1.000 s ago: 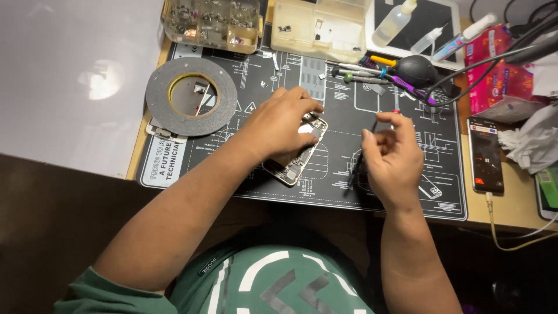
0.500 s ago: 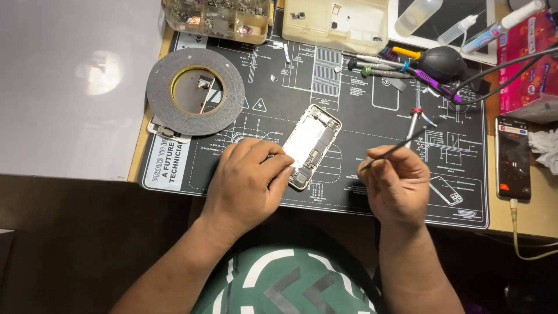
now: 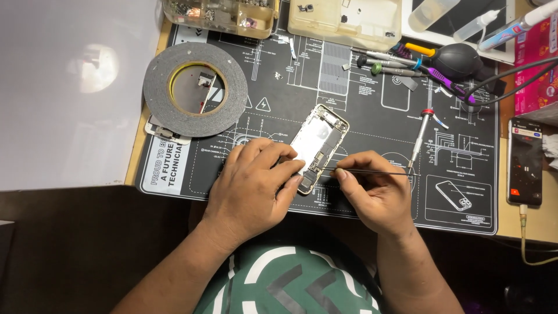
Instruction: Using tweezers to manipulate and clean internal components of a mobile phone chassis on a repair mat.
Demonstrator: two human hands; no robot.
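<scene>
Two bare hands work over one opened phone shell (image 3: 318, 145) that lies near the middle of a black repair mat (image 3: 372, 116) on the bench. Going left to right: one wide roll of grey tape (image 3: 196, 88) sits near the mat's left edge. Next, the left hand (image 3: 251, 189) lies flat, its fingers pinning the shell's near end against the mat. The shell's long axis runs on a slant, from its near end at the left hand up and rightward toward the bench's far edge. Just right of that near end, the right hand (image 3: 375, 189) pinches one thin pair of tweezers (image 3: 372, 171), held level, with the tip pointing left and meeting the shell's lower end. Both hands touch or nearly touch the shell; the left one covers more of it. Further right, one red-capped screwdriver (image 3: 419, 136) lies loose on the mat. One second, lit phone (image 3: 524, 161) rests by the bench's right edge, cable attached.
</scene>
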